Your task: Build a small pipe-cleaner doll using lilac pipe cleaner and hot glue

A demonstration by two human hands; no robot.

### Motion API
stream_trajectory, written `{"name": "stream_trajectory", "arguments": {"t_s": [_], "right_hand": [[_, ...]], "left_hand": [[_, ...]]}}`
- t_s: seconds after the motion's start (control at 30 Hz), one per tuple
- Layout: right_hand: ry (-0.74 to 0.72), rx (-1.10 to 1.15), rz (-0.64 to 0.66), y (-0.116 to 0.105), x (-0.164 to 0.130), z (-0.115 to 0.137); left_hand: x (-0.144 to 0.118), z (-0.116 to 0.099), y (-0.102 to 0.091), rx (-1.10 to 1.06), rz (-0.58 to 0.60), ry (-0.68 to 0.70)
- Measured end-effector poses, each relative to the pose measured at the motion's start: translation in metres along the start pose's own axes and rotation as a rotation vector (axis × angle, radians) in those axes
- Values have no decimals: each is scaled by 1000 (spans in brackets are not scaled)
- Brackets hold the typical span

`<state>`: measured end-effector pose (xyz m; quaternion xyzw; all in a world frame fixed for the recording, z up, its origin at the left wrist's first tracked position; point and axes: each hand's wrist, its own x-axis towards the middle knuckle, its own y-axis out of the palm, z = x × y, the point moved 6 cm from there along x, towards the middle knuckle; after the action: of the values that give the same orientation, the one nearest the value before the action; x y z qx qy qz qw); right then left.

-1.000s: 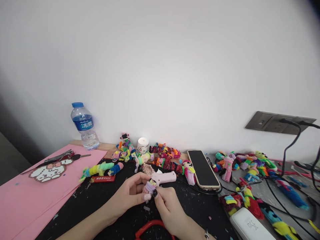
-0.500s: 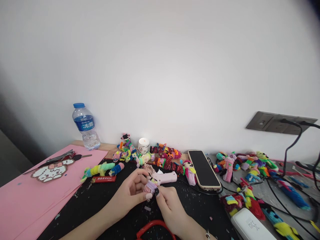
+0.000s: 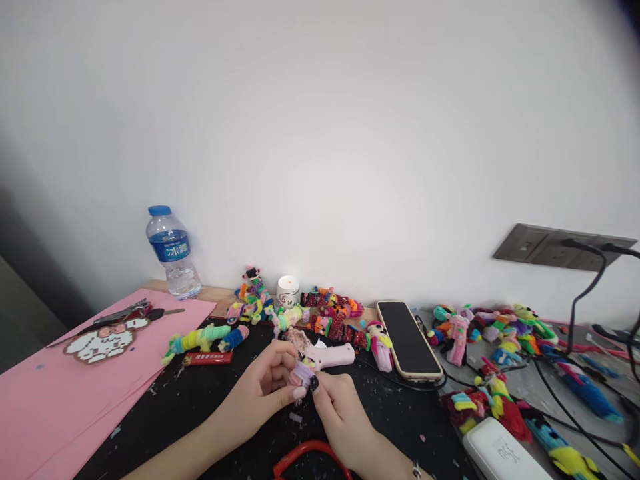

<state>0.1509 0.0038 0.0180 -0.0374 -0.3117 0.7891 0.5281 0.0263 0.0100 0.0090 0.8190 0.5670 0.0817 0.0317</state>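
Observation:
Between my two hands is a small fuzzy pink and lilac pipe-cleaner figure [image 3: 301,375]. The curled fingers and thumb of my left hand [image 3: 267,380] grip it from the left. My right hand [image 3: 340,407] pinches its right side between thumb and forefinger; part of the figure is hidden by the fingers. Just beyond my hands lies a pale pink glue gun [image 3: 334,355] with its handle to the right. Near my wrists, red curved handles [image 3: 313,448] show at the bottom edge; the rest of that tool is out of view.
A water bottle [image 3: 173,257] stands by the wall beside pink paper sheets [image 3: 45,413]. Several colourful pipe-cleaner figures [image 3: 205,338] lie around the black mat. At right are a phone [image 3: 410,340], a white power bank [image 3: 503,453] and black cables [image 3: 553,393]. A white paper cup [image 3: 288,291] stands behind.
Almost nothing differs. Both hands keep their grip on the pipe-cleaner figure, with only a slight shift of the fingers and of the whole view.

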Motion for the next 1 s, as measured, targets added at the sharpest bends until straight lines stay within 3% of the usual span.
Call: {"name": "stream_trajectory", "arguments": {"t_s": [1.0], "right_hand": [[15, -5, 12, 0, -1, -2]], "left_hand": [[-1, 1, 3, -3, 35, -15]]}}
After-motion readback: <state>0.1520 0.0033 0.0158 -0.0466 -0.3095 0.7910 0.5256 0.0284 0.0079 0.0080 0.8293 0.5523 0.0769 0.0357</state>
